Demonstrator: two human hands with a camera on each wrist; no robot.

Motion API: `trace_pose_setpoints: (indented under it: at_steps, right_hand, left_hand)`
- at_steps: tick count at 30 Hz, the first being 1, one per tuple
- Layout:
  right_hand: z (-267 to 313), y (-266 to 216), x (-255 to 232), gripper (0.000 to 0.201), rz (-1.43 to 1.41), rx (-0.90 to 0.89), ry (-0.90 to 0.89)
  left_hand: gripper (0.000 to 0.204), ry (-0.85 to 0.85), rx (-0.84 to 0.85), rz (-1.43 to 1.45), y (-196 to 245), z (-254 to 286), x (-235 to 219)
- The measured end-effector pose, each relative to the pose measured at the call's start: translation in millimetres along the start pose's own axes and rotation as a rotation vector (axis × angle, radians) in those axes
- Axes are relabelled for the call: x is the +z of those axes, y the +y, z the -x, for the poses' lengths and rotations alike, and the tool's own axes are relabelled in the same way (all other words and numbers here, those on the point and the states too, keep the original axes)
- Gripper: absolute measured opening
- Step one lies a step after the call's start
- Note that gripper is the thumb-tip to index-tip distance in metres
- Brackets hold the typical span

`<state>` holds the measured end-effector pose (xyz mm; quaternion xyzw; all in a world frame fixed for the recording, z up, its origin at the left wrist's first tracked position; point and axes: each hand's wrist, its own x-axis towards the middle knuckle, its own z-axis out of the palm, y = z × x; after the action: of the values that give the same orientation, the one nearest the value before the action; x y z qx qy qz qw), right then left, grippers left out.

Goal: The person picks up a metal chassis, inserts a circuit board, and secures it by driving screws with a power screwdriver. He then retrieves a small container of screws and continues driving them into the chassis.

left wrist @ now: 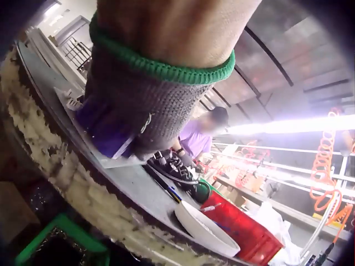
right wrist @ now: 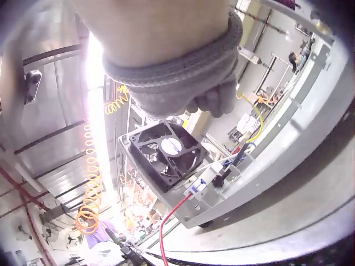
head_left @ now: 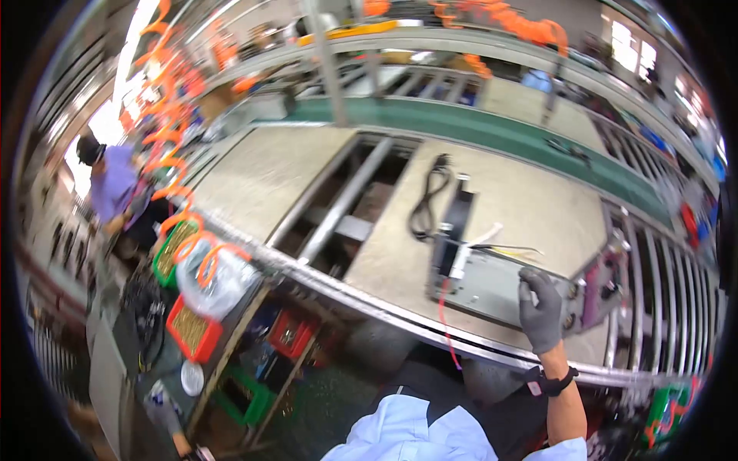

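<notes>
So in the head view the right hand point(head_left: 541, 311) is at about 4 o'clock, gray glove on, forearm coming up from 5, knuckles up and fingers curled in with nothing showing in them. It's right by the metal case point(head_left: 492, 288), which sits at its 10 o'clock on the board point(head_left: 384, 265). Black cord point(head_left: 430, 201) is coiled at the case's 11. The right wrist view puts the fan point(right wrist: 166, 152) at 6 o'clock from that hand, red wire point(right wrist: 168, 219) just below. Left hand point(head_left: 163, 407) is way down at 8, reaching over the side bench point(left wrist: 141, 185), near a blue thing point(left wrist: 105, 130); can't tell if it's gripping it. White dish point(left wrist: 206, 230) at its 4 in the left wrist view.
</notes>
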<state>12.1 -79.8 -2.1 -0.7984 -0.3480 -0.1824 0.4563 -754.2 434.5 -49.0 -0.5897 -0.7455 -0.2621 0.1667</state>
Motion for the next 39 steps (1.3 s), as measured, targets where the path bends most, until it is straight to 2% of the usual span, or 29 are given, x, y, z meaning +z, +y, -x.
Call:
trace_pose_setpoints:
  at_steps: [3,4,5,6,7,8,9,10,11,12,14,15,16,18,19,20,21,22,24,25,28,29,32,33,36,37,39]
  right_hand:
    - [25.9,11.4,-22.5,0.021,0.088,0.071,0.041]
    - [32.0,12.9,-27.9,0.021,0.116,0.087,0.039]
    - [39.8,10.3,-31.2,0.023,0.111,0.084,0.031]
    - [50.8,2.5,-31.5,0.025,0.102,0.076,0.016]
    - [60.9,-8.1,-30.1,0.028,0.092,0.062,0.002]
    - [69.1,-20.0,-28.2,0.031,0.083,0.049,-0.010]
    - [77.0,-43.7,-27.7,0.039,-0.023,0.057,-0.100]
    - [82.0,-71.9,-26.6,0.048,-0.127,0.068,-0.187]
    - [82.5,-93.1,-23.4,0.059,-0.130,-0.054,-0.250]
    - [82.7,-110.1,-19.3,0.070,-0.128,-0.174,-0.312]
    - [83.7,-133.8,-13.3,0.073,-0.190,-0.260,-0.254]
    - [89.5,-135.4,-9.7,0.070,-0.146,-0.253,-0.227]
    - [93.0,-130.4,-11.6,0.067,-0.095,-0.204,-0.157]
    - [98.3,-112.5,-20.3,0.063,0.001,-0.114,-0.026]
    - [99.6,-102.2,-23.2,0.057,-0.014,-0.052,0.046]
    - [99.7,-92.7,-25.4,0.039,-0.097,0.031,0.070]
    - [100.6,-93.2,-29.1,0.030,-0.248,0.241,0.081]
    - [101.7,-94.0,-31.7,0.023,-0.400,0.452,0.092]
    - [106.6,-67.8,-23.8,0.022,-0.459,0.647,0.194]
    - [99.4,-61.0,-33.0,0.024,-0.422,0.634,0.118]
    - [79.1,-43.3,-41.0,0.026,-0.484,0.669,0.049]
    - [74.8,-33.9,-44.0,0.030,-0.490,0.651,-0.009]
    - [57.5,-19.5,-53.4,0.036,-0.462,0.681,-0.131]
    - [57.5,-10.6,-50.8,0.045,-0.470,0.666,-0.136]
    - [54.7,12.8,-47.3,0.053,-0.607,0.911,-0.070]
    - [54.6,20.4,-43.1,0.055,-0.459,0.760,-0.009]
    - [63.7,21.6,-39.3,0.049,-0.153,0.585,0.160]
  left_hand:
    - [0.057,0.038,0.164,0.276,45.2,-5.4,-17.8]
    - [0.054,0.034,0.220,0.377,74.6,4.6,-40.3]
    - [0.052,-0.279,0.302,0.793,110.2,25.7,-58.1]
    - [0.051,-0.692,0.196,1.359,159.8,52.1,-88.7]
    - [0.050,-1.041,-0.018,1.638,209.2,78.4,-119.3]
    - [0.051,-1.119,0.017,1.750,247.1,110.3,-119.0]
    - [0.052,-1.206,0.049,1.856,285.2,142.1,-118.6]
    - [0.053,-1.241,-0.192,1.836,319.4,178.8,-124.3]
    - [0.054,-1.409,-0.159,1.782,355.1,210.7,-141.0]
    - [0.054,-1.659,-0.252,1.793,385.6,243.3,-148.7]
    - [0.039,-2.087,-0.395,1.581,444.1,293.8,-199.9]
    - [0.033,-2.109,-0.118,1.511,461.7,318.2,-201.4]
    - [0.037,-2.180,-0.064,1.465,477.3,338.3,-201.8]
    - [0.045,-2.338,-0.169,1.421,504.2,371.5,-202.5]
    - [0.049,-2.314,-0.098,1.451,517.7,381.9,-202.8]
    - [0.052,-2.206,0.045,1.516,535.0,386.9,-218.9]
    - [0.056,-2.149,0.318,1.420,531.0,380.9,-243.0]
    - [0.066,-1.723,0.929,1.403,536.1,384.3,-241.6]
    - [0.091,-1.192,1.379,1.261,541.7,390.3,-252.8]
    - [0.099,-1.153,1.373,1.261,548.6,401.0,-239.5]
    - [0.095,-1.012,1.520,1.036,572.8,399.8,-242.0]
    - [0.085,-1.005,1.419,1.322,579.4,406.0,-240.5]
    - [0.079,-0.955,1.616,1.313,599.1,411.7,-242.8]
    - [0.074,-0.930,1.629,1.325,604.9,412.8,-240.3]
    - [0.070,-0.779,1.590,1.233,618.2,419.1,-234.9]
    - [0.063,-0.763,1.524,1.179,623.7,419.0,-239.8]
    - [0.060,-0.758,1.468,1.015,641.4,419.3,-248.8]
